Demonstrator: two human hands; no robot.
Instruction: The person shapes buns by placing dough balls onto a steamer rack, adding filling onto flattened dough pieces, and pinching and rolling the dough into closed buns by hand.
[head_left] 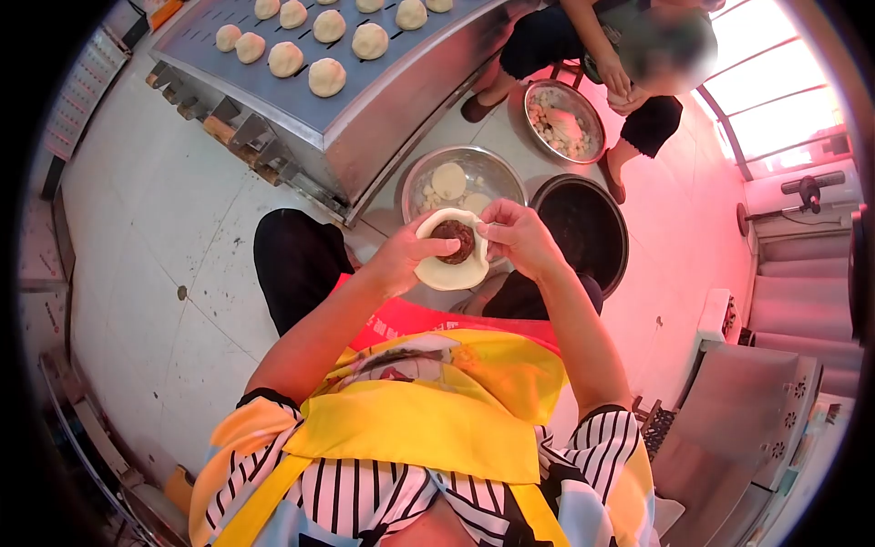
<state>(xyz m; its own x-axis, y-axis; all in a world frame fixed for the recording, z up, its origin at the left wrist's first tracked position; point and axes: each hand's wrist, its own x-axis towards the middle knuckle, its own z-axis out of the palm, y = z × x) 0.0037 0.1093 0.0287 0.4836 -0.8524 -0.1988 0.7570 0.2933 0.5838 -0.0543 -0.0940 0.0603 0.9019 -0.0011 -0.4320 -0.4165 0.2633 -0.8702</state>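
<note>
A round, pale dough wrapper (444, 279) is cupped in my left hand (399, 257), with a ball of dark filling (458, 241) at its centre. My left thumb lies on the filling. On the other side, my right hand (519, 235) pinches the wrapper's raised edge between thumb and fingers. The wrapper is still open at the top. Just beyond my hands is a steel bowl (510, 168) with flat dough rounds (448, 180) and smaller dough pieces in it, partly hidden by my hands.
A metal table (301, 100) at the upper left bears several shaped buns (326, 77). A dark tub (583, 228) stands at the right of the bowl. Beyond it, a seated person (606, 46) works over another bowl (531, 117). A steel cabinet (729, 410) is at lower right.
</note>
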